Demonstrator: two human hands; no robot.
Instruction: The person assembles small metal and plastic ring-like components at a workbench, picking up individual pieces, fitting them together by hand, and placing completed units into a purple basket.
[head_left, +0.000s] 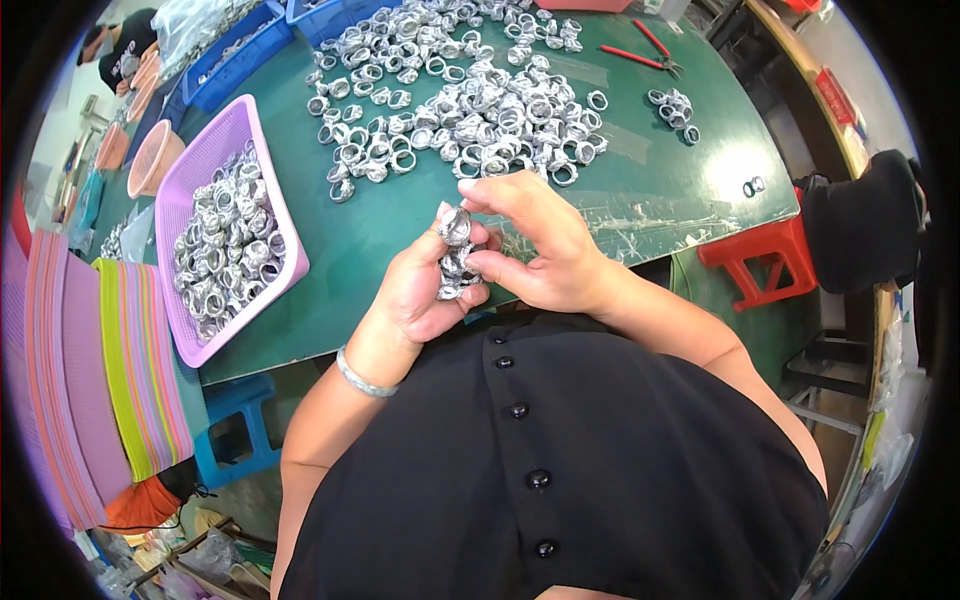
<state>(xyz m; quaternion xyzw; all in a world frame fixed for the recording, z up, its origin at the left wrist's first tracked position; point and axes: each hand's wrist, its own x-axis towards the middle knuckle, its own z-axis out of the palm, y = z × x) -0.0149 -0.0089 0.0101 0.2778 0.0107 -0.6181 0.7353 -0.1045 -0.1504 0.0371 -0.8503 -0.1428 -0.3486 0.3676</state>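
Several silver-coloured metal rings (458, 262) with bulky tops lie stacked in my left hand (408, 295), just past the table's near edge. Its fingers curl around them, and the uppermost ring (455, 227) stands up by the thumb. My right hand (550, 245) comes in from the right with thumb and index finger spread apart. Its thumb tip is at the rings in the left palm; the other fingers are partly hidden. Ahead of both hands, a large loose pile of similar rings (510, 110) covers the green table (690, 170).
Left of my hands stands a purple basket (290, 245) of rings. Beyond are blue crates (232, 62) and a person (130, 50). Red-handled pliers (640, 55), a small ring cluster (672, 108) and two dark rings (753, 187) lie right. Stacked baskets (120, 360) and stools (765, 255) flank the table.
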